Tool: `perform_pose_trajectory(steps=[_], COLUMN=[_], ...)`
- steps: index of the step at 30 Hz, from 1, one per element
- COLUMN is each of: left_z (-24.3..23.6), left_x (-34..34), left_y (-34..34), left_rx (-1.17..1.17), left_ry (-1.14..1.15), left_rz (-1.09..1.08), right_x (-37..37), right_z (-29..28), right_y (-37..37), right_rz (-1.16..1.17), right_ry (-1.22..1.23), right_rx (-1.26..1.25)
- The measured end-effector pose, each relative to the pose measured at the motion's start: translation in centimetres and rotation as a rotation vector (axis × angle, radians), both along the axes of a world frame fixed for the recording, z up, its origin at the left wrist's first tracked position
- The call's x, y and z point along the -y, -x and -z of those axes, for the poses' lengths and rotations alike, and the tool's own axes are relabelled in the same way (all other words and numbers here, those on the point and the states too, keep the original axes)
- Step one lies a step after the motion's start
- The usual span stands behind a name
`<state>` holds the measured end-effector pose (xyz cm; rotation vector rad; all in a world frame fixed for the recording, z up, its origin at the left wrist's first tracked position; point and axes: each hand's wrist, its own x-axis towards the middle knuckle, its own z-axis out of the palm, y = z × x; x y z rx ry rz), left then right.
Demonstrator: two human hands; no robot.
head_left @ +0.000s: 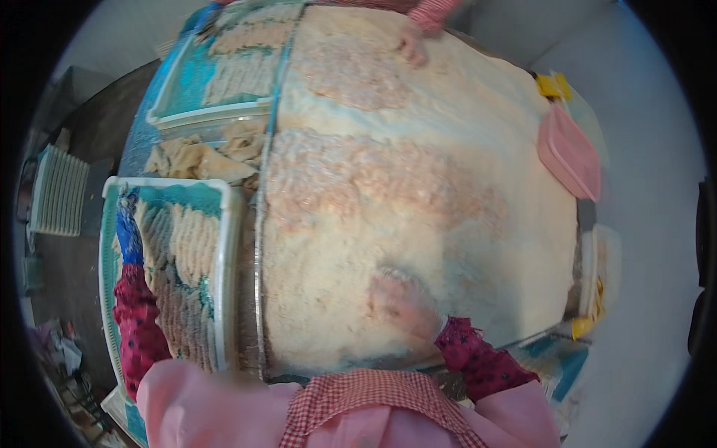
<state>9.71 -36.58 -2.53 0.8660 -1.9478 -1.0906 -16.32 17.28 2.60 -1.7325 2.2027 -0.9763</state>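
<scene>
My left hand (pixel 128 197), in a blue cuff and dark red sleeve, is at the far left corner of a white-rimmed tray (pixel 230 280). Its fingers are too small and unclear to tell whether they hold anything. Inside the tray, rows of pale coated strips (pixel 196 243) lie on a green lining. My right hand (pixel 403 302) is over the near part of a wide layer of pale powder or crumbs (pixel 321 299); motion smears its fingers. Beyond it, a broad band of wet-looking pinkish pieces (pixel 373 175) lies on the layer.
A co-worker's hand (pixel 412 48) touches the layer's far side, near another pinkish patch (pixel 355 75). A second tray (pixel 213 110) stands farther left, with crumpled beige cloth (pixel 202 160) between the trays. A metal edge (pixel 259 284) borders the layer; a pink basket (pixel 569 153) sits right.
</scene>
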Motion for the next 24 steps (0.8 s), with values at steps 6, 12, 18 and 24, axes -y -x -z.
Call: perform_pose_trajectory(steps=[6, 12, 18, 24], left_z=[-4.0, -0.7, 1.2, 2.7], left_x=[-24.8, -41.1, -38.5, -37.8], left_y=[11.2, 12.1, 15.1, 21.7], left_rx=[0.084, 0.259, 0.357, 0.070], left_ry=[-0.219, 0.539, -0.039, 0.274], left_rz=[0.532, 0.950, 0.802, 0.640], right_x=[-5.8, -7.2, -13.4, -8.3], right_z=[5.3, 5.8, 9.7, 6.6], right_y=[0.8, -3.1, 6.3, 2.1], right_rz=[0.599, 0.440, 1.092, 0.756], right_ry=[0.002, -0.264, 0.291, 0.202], right_rx=[0.169, 0.270, 0.053, 0.592])
